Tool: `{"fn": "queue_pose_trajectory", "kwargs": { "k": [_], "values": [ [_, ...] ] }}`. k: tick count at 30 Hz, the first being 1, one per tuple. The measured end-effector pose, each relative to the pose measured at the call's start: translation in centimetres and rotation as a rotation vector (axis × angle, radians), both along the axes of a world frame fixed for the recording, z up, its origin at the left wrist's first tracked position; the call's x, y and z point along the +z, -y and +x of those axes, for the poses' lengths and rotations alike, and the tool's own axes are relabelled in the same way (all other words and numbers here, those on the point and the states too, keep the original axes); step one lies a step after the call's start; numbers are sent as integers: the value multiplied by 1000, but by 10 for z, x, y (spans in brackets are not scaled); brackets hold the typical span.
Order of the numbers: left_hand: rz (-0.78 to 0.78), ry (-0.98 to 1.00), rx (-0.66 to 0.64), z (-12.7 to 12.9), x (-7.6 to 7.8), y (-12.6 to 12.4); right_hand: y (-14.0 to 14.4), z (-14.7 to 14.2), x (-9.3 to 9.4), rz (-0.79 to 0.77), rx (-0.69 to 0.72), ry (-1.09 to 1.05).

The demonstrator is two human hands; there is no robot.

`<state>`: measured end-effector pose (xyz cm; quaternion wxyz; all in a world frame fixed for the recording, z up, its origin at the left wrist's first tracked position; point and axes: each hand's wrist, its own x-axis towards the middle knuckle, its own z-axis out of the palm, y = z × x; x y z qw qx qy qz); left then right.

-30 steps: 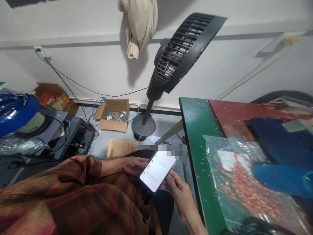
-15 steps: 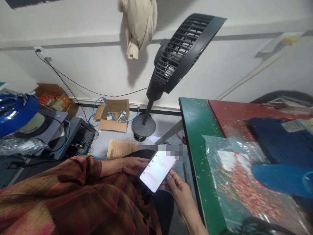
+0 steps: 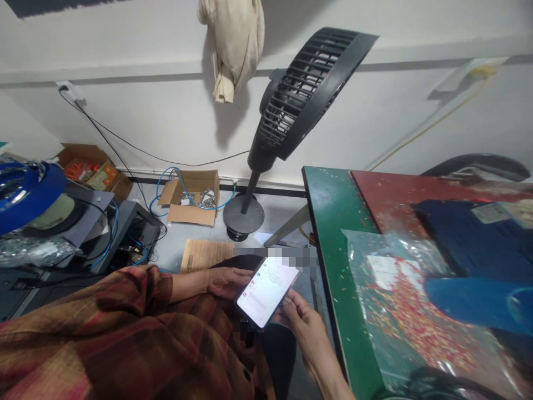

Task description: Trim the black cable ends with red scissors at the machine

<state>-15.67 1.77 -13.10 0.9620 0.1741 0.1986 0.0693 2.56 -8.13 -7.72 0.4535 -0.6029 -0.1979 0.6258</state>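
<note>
A smartphone [image 3: 266, 294] with a lit white screen lies tilted above my lap. The fingers of my right hand [image 3: 306, 322] close on its lower right edge, with some fingertips tucked underneath. On the other side, my left hand [image 3: 230, 281] holds the phone's left edge; part of its fingers is hidden behind the phone. Lines of small text and little red marks show on the screen, too small to read. Part of the phone's top end is covered by blurred blocks.
A green table [image 3: 328, 222] at right bears a plastic bag [image 3: 353, 266] with small red and yellow pieces and a blue container [image 3: 466, 297]. Ahead stand a pedestal fan [image 3: 308, 83] and an open cardboard box [image 3: 191, 215]. A wooden board [image 3: 206, 253] lies near my knees.
The view has shifted very slightly. Both hands and the smartphone stay in nearly the same place.
</note>
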Motion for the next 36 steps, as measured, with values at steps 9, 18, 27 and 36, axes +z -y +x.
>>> {"fn": "queue_pose_trajectory", "kwargs": {
  "k": [9,18,27,36],
  "values": [
    [-2,-11,18,-1,8,1,0,-1,3,-5,-13,-9],
    [-7,-32,6,0,7,0,1,0,2,-10,-15,-18],
    [-18,-34,-3,0,6,0,0,0,3,-8,5,-10],
    [-10,-66,9,0,12,0,0,-1,5,-7,9,-8]
  ]
}}
